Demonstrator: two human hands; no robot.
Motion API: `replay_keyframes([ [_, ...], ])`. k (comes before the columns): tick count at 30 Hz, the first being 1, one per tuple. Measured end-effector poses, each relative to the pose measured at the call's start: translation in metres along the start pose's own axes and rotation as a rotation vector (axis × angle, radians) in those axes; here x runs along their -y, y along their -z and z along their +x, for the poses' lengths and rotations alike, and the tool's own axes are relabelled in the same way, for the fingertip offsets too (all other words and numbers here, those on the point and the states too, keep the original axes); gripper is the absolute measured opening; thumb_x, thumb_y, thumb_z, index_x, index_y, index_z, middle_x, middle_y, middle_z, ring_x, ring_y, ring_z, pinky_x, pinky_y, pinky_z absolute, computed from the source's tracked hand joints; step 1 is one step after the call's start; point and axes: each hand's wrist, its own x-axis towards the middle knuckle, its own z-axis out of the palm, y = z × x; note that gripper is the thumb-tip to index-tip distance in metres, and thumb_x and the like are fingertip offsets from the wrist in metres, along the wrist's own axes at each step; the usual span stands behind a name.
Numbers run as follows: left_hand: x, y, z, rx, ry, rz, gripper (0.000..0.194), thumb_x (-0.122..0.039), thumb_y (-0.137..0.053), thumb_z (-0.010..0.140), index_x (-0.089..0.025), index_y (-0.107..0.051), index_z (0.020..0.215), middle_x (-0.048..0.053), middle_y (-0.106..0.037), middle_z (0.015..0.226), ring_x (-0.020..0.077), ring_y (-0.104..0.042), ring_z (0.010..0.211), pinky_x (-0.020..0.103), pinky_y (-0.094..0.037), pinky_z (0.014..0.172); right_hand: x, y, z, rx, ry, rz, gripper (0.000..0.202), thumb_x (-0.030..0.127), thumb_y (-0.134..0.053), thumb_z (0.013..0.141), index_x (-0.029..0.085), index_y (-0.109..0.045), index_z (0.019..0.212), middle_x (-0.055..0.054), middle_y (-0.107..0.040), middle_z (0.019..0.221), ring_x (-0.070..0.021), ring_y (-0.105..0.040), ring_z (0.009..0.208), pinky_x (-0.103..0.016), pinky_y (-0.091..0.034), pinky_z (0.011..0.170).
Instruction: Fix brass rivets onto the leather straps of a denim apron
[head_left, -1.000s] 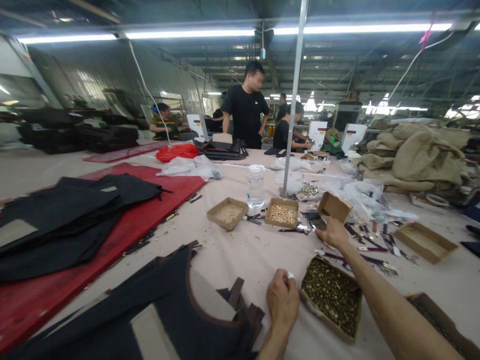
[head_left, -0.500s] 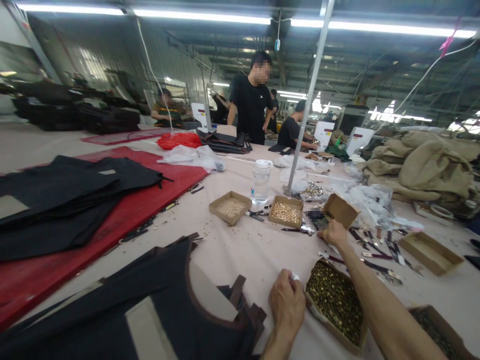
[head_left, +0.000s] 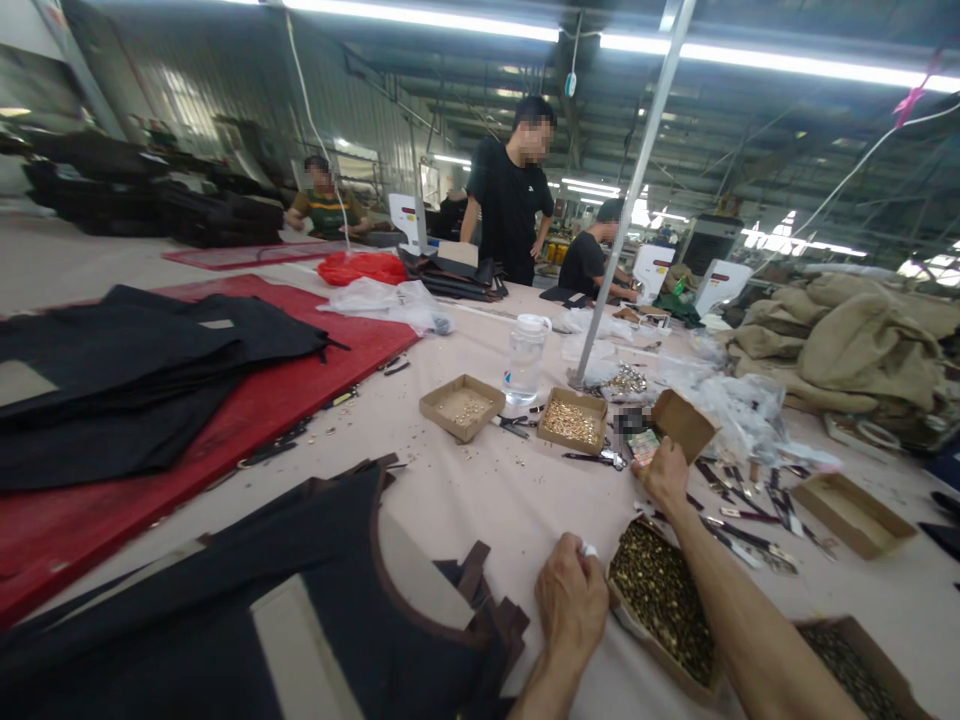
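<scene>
My left hand [head_left: 571,600] rests closed on the table beside a cardboard box of dark brass-coloured small parts [head_left: 664,600]; something small and white shows at its fingers. My right hand [head_left: 664,472] reaches past that box, its fingers closed at the lower edge of a tilted cardboard box [head_left: 684,425]. Just left of the tilted box lies a small colourful item [head_left: 643,447]. A box of gold-coloured pieces [head_left: 571,420] stands further left, and beyond it a box with a few scattered pieces [head_left: 463,408]. Dark fabric with brown edging [head_left: 187,640] lies to the left of my left hand.
A metal pole [head_left: 626,220] rises behind the boxes, near a clear water jug [head_left: 525,360]. Straps and metal pieces lie at the right, with an open cardboard box [head_left: 855,512]. A red board [head_left: 360,350] bears dark cloth. People are across the table.
The view has shifted slightly. More of the small colourful item shows beside the tilted box. My left hand keeps nearly the same place, and my right hand stays at the box.
</scene>
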Motion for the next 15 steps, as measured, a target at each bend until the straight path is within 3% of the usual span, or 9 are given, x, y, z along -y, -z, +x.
replay_keyframes([
  [15,-0.0001,0.0001,-0.0023,0.008,-0.008,-0.003,0.014,-0.022,-0.045,0.094,-0.022,-0.059,0.095,0.003,-0.07,0.089,0.0201,-0.064,0.085,0.032,-0.034,0.075,-0.0037,-0.0101,-0.0035,-0.066,-0.02,0.041,0.076,0.046,-0.078,0.071,0.005,-0.049,0.128,-0.025,-0.058,0.113,-0.0388,-0.056,0.105,-0.042,-0.044,0.089],
])
